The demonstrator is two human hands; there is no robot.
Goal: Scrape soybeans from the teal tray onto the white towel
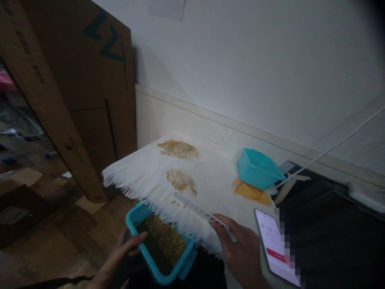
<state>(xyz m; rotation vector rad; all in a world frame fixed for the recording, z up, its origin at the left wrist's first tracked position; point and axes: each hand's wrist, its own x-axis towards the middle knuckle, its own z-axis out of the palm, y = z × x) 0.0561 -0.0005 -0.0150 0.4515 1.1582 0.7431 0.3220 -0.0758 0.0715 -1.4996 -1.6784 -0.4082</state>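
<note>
My left hand grips a teal plastic tub full of yellow beans, held just below the fringed front edge of a white cloth. My right hand pinches the near end of a long white ruler-like strip that lies flat on the cloth. Two piles of beans rest on the cloth: a larger far pile and a smaller near pile, with a few loose beans beside the strip.
A second teal tub sits tilted on an orange lid at the cloth's right. A lit phone lies near my right hand. Big cardboard boxes lean at left. A white cable runs along the wall.
</note>
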